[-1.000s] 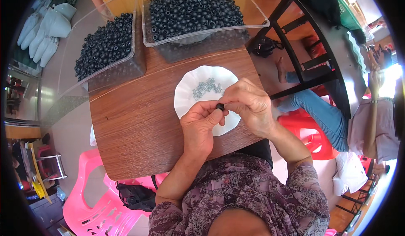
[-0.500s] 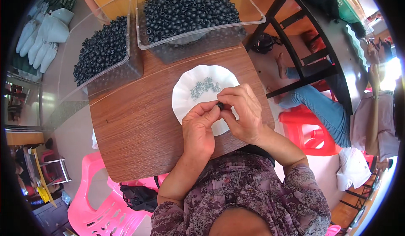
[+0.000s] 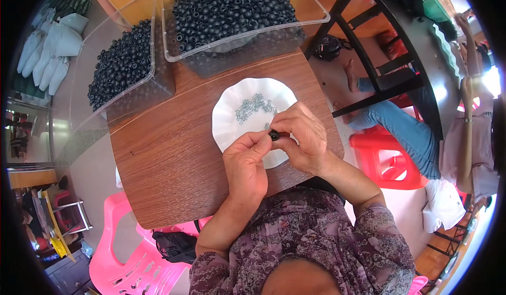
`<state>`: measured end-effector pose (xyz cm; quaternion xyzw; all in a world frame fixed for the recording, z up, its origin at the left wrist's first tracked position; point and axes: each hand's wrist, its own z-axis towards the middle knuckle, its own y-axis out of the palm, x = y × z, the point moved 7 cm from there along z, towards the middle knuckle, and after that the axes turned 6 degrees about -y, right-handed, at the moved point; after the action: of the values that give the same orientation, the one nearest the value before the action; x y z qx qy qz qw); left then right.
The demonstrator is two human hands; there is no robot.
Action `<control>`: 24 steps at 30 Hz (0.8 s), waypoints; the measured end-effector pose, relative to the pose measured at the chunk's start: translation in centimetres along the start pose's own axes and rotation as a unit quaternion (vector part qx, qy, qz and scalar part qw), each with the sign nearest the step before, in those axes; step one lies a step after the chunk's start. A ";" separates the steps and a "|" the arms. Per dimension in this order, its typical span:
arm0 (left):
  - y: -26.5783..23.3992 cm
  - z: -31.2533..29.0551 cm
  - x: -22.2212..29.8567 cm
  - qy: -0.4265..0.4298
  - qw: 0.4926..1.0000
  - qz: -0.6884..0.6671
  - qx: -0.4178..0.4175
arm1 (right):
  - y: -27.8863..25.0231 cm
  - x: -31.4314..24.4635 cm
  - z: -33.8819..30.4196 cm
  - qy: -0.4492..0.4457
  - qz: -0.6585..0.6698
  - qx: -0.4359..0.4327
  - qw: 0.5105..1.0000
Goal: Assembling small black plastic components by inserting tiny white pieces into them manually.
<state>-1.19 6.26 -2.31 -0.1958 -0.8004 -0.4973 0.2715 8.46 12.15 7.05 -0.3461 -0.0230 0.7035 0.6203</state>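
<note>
Over the near half of a white scalloped plate (image 3: 223,120), a small round black part with a hole (image 3: 274,135) is pinched between my two hands. My left hand (image 3: 245,163) grips it from the left with thumb and forefinger. From the right, the thumb and fingers of my right hand (image 3: 304,141) close on the same part. Many tiny clear greenish pieces (image 3: 255,107) lie scattered on the plate beyond my fingertips. One such bit shows right beside the right fingertips; I cannot tell whether it is held or lies on the plate.
Two clear plastic bins heaped with similar black parts (image 3: 232,15) (image 3: 121,57) stand at the table's (image 3: 158,163) far side. A pink chair (image 3: 113,231) is at the near left. On the right are a red stool (image 3: 387,160), a dark table frame (image 3: 379,94) and a seated person in jeans (image 3: 406,137).
The black part has turned, so its hole now faces up more plainly. Both hands stay pinched on it in nearly the same place. The whole view has shifted slightly.
</note>
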 end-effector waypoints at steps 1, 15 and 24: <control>-0.1 0.1 -0.1 -0.003 1.000 0.001 0.002 | 0.1 0.0 -0.2 -0.003 0.006 -0.007 1.000; 0.3 -0.7 0.4 0.015 0.999 0.046 0.020 | 1.2 0.1 -1.2 0.013 0.022 0.003 1.000; -0.5 -3.6 7.7 0.229 0.948 0.214 0.043 | 1.1 -0.1 -1.6 0.082 0.027 -0.022 0.996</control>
<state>-6.59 3.13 3.42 -0.2313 -0.6765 -0.4237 0.5561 8.32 11.15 5.42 -0.4165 0.0214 0.6886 0.5932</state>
